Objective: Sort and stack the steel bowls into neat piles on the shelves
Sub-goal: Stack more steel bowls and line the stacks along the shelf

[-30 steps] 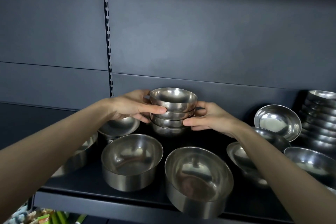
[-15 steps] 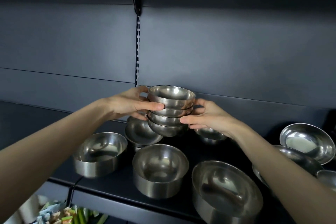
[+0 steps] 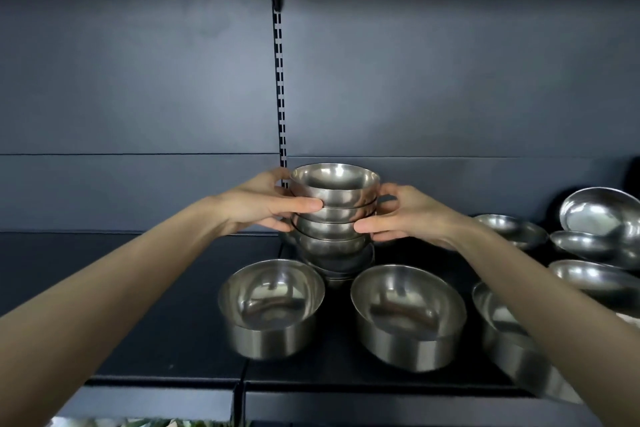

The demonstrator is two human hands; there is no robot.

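1. Head view: a stack of small round shiny steel bowls (image 3: 334,215) stands at the back of the dark shelf (image 3: 166,322), just in front of the slotted metal upright (image 3: 280,87).
2. The left hand (image 3: 263,206) and right hand (image 3: 410,215) clasp the stack from opposite sides, thumbs across its front.
3. Whether its base rests on the bowls below cannot be told.
4. Two deep straight-walled steel bowls (image 3: 272,308) (image 3: 407,315) sit side by side in front.
5. Shallow steel dishes (image 3: 602,215) lie at the right.
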